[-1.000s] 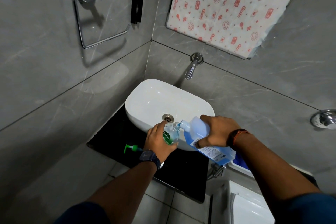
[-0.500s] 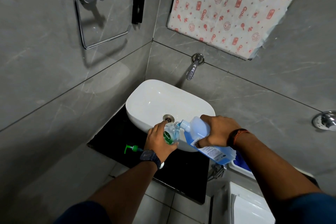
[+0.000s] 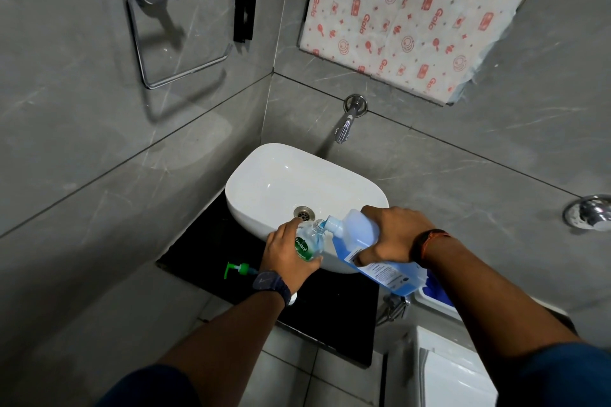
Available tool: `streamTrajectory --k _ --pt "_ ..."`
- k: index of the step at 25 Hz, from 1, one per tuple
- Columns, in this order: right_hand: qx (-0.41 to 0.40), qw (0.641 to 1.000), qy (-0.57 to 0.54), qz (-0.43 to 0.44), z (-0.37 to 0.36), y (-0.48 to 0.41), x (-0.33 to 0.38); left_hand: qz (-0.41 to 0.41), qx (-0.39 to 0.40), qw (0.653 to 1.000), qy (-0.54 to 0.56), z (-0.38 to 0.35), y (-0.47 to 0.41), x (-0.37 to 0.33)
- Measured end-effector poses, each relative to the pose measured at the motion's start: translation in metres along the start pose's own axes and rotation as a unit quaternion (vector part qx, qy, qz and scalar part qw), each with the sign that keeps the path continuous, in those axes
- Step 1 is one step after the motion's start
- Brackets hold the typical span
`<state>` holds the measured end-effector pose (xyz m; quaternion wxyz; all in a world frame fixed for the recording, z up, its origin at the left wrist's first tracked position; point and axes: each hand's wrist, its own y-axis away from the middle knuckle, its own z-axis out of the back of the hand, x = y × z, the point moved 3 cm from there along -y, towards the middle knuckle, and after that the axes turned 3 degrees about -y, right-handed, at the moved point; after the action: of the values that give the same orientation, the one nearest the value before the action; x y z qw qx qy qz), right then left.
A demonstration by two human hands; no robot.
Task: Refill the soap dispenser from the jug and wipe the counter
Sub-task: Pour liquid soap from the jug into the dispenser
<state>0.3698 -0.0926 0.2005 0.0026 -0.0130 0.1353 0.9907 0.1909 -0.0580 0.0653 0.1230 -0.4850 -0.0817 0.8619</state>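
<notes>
Far left on the black worktop (image 3: 330, 317) lies the green pump head (image 3: 238, 269), off the bottle. Left hand (image 3: 287, 256) wraps the clear Dettol soap dispenser (image 3: 309, 243), grip closed round its body at the white basin (image 3: 264, 182) front rim. Right hand (image 3: 388, 235) clamps the blue refill jug (image 3: 357, 241), tipped spout-down into the dispenser's neck. Same pose as a second ago, pour unchanged.

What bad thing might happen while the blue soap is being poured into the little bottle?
The bottle has a narrow neck, and the jug is big and tilted steeply; soap might overflow or miss, running over the left hand into the sink. A soapy bottle might slip. The pump lies loose on the counter and might get knocked off.
</notes>
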Motion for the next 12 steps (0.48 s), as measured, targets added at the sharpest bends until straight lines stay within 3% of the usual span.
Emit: streamTrajectory --k 12 --pt "-0.001 1.0 0.001 -0.006 0.0003 -0.001 0.0007 -0.002 -0.002 1.0 -0.004 -0.0013 -0.0002 0.0029"
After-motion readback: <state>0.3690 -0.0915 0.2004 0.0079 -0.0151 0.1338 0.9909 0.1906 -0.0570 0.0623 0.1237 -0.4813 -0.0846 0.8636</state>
